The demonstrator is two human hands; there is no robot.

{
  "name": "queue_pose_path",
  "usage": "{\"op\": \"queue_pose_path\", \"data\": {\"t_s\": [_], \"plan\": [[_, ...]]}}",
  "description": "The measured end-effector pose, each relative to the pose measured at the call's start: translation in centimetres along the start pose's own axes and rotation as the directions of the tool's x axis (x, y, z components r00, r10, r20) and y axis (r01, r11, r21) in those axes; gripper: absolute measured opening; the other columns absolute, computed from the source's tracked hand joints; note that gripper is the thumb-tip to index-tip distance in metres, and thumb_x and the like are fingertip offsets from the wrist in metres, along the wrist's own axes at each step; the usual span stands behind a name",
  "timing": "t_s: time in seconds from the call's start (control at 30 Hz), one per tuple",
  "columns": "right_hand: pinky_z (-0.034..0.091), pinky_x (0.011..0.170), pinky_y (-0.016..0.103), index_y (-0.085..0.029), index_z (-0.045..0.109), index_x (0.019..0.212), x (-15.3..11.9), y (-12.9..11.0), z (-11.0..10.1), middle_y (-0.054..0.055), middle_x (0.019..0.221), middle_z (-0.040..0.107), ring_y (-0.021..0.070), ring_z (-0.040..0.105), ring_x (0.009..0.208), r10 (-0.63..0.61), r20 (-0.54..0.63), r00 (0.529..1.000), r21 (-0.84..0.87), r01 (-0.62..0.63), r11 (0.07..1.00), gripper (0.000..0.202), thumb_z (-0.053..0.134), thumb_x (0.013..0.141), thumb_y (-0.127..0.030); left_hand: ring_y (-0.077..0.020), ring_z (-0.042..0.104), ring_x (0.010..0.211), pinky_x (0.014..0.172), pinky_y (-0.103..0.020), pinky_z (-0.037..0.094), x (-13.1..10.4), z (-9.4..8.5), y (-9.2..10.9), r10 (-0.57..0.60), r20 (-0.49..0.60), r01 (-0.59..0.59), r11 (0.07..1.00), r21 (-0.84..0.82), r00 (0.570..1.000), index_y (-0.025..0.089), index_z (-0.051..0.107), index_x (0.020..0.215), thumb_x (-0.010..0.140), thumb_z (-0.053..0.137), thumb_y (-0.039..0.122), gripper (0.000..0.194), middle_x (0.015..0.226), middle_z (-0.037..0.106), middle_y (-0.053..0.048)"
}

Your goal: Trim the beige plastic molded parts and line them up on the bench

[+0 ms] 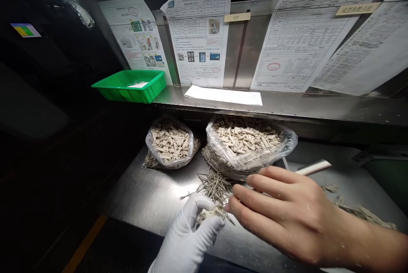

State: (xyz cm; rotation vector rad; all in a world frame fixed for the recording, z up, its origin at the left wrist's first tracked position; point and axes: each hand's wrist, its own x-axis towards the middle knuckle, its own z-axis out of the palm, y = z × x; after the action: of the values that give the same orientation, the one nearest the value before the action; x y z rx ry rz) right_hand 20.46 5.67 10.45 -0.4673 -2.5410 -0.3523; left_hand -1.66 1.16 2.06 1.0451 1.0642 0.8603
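Note:
My left hand [191, 230], in a white glove, pinches a small beige moulded plastic part [207, 215] with tube-like ends between thumb and fingers. My bare right hand [283, 213] is beside it, fingers bent, the fingertips close against the part's right side. A slim tool with a pale, shiny handle [314, 167] sticks out behind the right knuckles; its working end is hidden by the fingers. Just beyond both hands lies a heap of thin grey metal pins [215, 184] on the steel table [153, 196]. A loose pin [230, 219] shows between the hands.
Two clear plastic bags, a smaller one [191, 147] and a larger one [288, 141], stand behind, full of beige parts. Beige scraps [366, 213] lie at right. A shelf [306, 105] above carries a green tray [127, 94] and folded paper [223, 95]. Printed sheets [200, 43] hang behind.

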Motion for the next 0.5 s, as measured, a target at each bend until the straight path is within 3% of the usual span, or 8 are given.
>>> {"op": "queue_pose_path", "data": {"t_s": [0.13,0.27,0.37,0.43,0.5], "plan": [[0.039,0.061,0.038,-0.015,0.075,0.093,0.0,0.7,-0.4,0.006,0.084,0.076,0.0180,0.060,0.068,-0.037,0.084,0.996,0.107,0.028,0.994,0.034,0.044,0.109,-0.012,-0.0119,0.035,0.066,0.065,-0.026,0.032,0.1,-0.1,-0.1,-0.003,0.029,0.004,0.999,-0.040,1.000,0.021,0.061,0.084,0.090,0.074,0.058,0.040,0.071,0.043,0.006],[0.038,0.063,0.037,-0.014,0.071,0.097,-0.3,0.9,-0.3,0.007,0.085,0.076,0.0182,0.059,0.069,0.041,0.047,0.998,0.115,-0.046,0.992,0.034,0.040,0.111,-0.013,-0.0115,0.031,0.063,0.061,-0.026,0.028,0.1,0.0,0.1,0.003,0.081,0.007,0.992,-0.123,0.997,0.021,0.056,0.082,0.090,0.074,0.057,0.041,0.068,0.040,0.008],[0.039,0.063,0.035,-0.015,0.069,0.100,-0.5,0.7,0.4,0.005,0.082,0.075,0.0170,0.060,0.067,0.134,0.011,0.991,0.101,-0.134,0.986,0.024,0.048,0.110,-0.017,-0.0114,0.032,0.063,0.062,-0.025,0.029,0.1,0.0,0.2,-0.011,0.087,0.024,0.989,-0.144,0.996,0.021,0.055,0.082,0.091,0.073,0.057,0.041,0.067,0.042,0.007],[0.042,0.064,0.033,-0.015,0.068,0.103,-0.7,0.3,1.1,0.004,0.084,0.074,0.0176,0.064,0.072,0.297,0.004,0.955,0.144,-0.295,0.945,0.022,0.058,0.108,-0.034,-0.0118,0.034,0.063,0.063,-0.025,0.031,0.0,0.1,0.3,-0.024,0.066,0.033,0.990,-0.138,0.998,0.022,0.056,0.083,0.090,0.073,0.060,0.043,0.067,0.044,0.007],[0.046,0.064,0.030,-0.017,0.070,0.110,-1.0,-0.2,2.1,0.004,0.088,0.074,0.0185,0.068,0.076,0.501,0.116,0.858,0.304,-0.511,0.804,0.038,0.064,0.101,-0.054,-0.0128,0.038,0.063,0.066,-0.026,0.035,0.0,0.2,0.2,-0.031,0.057,0.038,0.992,-0.121,0.998,0.022,0.057,0.081,0.089,0.069,0.068,0.048,0.064,0.048,0.005]]}}
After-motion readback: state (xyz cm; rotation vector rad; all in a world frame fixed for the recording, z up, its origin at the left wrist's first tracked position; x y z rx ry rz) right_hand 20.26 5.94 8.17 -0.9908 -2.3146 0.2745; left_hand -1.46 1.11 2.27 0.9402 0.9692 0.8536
